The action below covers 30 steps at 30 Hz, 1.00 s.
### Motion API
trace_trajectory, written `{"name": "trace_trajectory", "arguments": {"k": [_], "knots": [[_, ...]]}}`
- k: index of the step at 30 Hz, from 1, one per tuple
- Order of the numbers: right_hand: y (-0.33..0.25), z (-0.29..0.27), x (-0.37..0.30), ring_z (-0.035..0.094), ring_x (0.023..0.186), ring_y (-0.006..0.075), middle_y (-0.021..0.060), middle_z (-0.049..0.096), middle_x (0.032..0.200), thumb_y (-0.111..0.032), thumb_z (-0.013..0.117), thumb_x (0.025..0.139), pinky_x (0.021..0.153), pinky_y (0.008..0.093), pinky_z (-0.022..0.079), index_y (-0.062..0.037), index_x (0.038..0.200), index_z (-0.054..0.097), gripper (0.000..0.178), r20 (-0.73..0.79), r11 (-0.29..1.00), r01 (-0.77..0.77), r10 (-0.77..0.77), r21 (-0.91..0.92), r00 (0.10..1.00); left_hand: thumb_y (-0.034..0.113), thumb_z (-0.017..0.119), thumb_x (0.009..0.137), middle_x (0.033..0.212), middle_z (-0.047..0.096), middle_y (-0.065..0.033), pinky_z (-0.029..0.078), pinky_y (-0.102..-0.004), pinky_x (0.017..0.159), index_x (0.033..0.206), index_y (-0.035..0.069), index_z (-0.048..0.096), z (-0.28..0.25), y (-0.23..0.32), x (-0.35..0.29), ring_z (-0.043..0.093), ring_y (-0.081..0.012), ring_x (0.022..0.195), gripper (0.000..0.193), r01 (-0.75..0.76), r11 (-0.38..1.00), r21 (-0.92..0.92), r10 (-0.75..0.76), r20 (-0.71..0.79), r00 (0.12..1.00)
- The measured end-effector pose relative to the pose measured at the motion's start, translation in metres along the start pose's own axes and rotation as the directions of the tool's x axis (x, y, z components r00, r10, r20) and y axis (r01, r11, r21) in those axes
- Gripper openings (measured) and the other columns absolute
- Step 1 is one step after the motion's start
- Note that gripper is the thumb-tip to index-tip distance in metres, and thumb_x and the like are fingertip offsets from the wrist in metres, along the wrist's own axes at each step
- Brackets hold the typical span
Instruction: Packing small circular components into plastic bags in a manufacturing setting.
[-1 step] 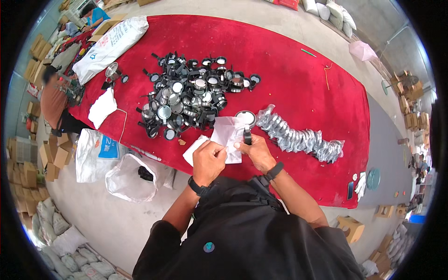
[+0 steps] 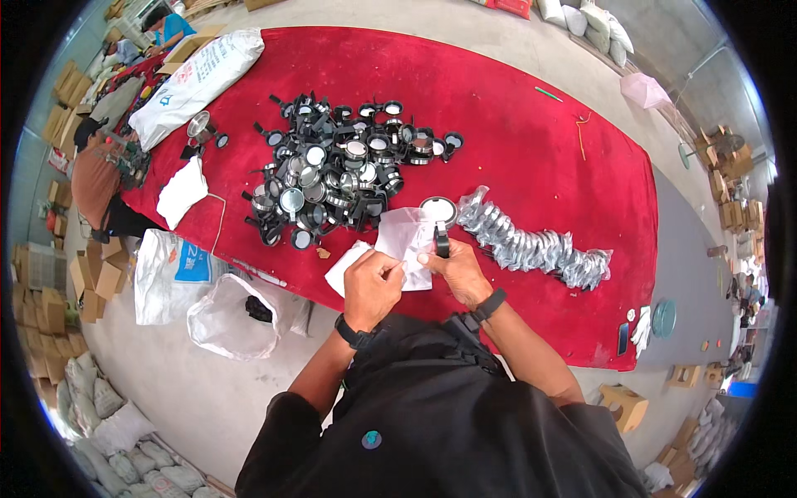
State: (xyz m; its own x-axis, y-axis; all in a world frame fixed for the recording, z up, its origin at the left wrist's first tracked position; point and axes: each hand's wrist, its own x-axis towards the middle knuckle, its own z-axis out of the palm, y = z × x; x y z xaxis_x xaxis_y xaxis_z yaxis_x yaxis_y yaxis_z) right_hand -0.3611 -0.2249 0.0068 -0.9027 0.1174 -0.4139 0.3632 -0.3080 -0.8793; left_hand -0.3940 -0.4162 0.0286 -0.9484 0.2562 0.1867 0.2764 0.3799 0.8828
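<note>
My left hand (image 2: 371, 288) is closed, its thumb and fingers pinching the edge of a thin, whitish plastic bag (image 2: 403, 232). In my right hand (image 2: 462, 274) is a round, silver-rimmed piece with a pale face (image 2: 439, 211); the fingers close round its black handle. The piece is beside the bag's right edge, and whether it enters the bag I cannot tell. More white bags (image 2: 339, 270) lie flat by my left hand. Beyond it is a large heap of similar round pieces (image 2: 315, 178). A curved row of pieces in clear wrapping (image 2: 527, 245) lies right of my right hand.
The red-covered table (image 2: 498, 108) carries a white sack (image 2: 199, 87) and a white cloth (image 2: 183, 193) at left. A phone (image 2: 623, 339) and gloves (image 2: 641, 329) lie near the right edge. Open sacks (image 2: 237, 319) stand on the floor at left. A co-worker (image 2: 98, 178) is at the far left.
</note>
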Motion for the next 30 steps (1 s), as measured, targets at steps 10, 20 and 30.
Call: {"name": "trace_trajectory", "arguments": {"k": [10, 20, 30], "knots": [[-0.005, -0.013, -0.01, 0.065, 0.076, 0.011, 0.003, 0.073, 0.089, -0.004, 0.081, 0.089, 0.07, 0.0279, 0.053, -0.0024, 0.103, 0.073, 0.017, -0.051, 0.978, 0.009, 0.002, 0.208, 0.999, 0.004, 0.076, 0.085, 0.072, 0.063, -0.0096, 0.047, -0.0327, 0.06, 0.081, -0.002, 0.068, 0.004, 0.011, 0.01, 0.061, -0.0185, 0.065, 0.011, -0.022, 0.994, -0.107, 0.029, 0.063, 0.998], [-0.01, -0.02, -0.019, 0.054, 0.074, 0.0079, -0.0025, 0.065, 0.083, -0.011, 0.078, 0.094, 0.069, 0.0273, 0.044, -0.0054, 0.097, 0.072, 0.009, 0.019, 0.991, 0.032, -0.034, 0.131, 0.999, 0.004, 0.072, 0.086, 0.079, 0.065, -0.0124, 0.05, -0.0386, 0.065, 0.086, 0.0, 0.069, -0.002, 0.019, 0.008, 0.065, -0.028, 0.071, 0.005, -0.101, 0.994, -0.031, 0.104, 0.082, 0.991], [-0.031, -0.032, -0.032, 0.057, 0.085, 0.0087, -0.0039, 0.067, 0.093, -0.01, 0.077, 0.095, 0.077, 0.0279, 0.046, -0.0092, 0.102, 0.07, 0.01, -0.002, 0.921, 0.095, -0.101, 0.378, 0.995, -0.006, 0.062, 0.081, 0.112, 0.074, -0.0205, 0.057, -0.0367, 0.081, 0.08, -0.002, 0.057, -0.05, -0.016, 0.022, 0.073, -0.0308, 0.094, 0.007, -0.121, 0.993, 0.001, 0.118, -0.235, 0.965]]}}
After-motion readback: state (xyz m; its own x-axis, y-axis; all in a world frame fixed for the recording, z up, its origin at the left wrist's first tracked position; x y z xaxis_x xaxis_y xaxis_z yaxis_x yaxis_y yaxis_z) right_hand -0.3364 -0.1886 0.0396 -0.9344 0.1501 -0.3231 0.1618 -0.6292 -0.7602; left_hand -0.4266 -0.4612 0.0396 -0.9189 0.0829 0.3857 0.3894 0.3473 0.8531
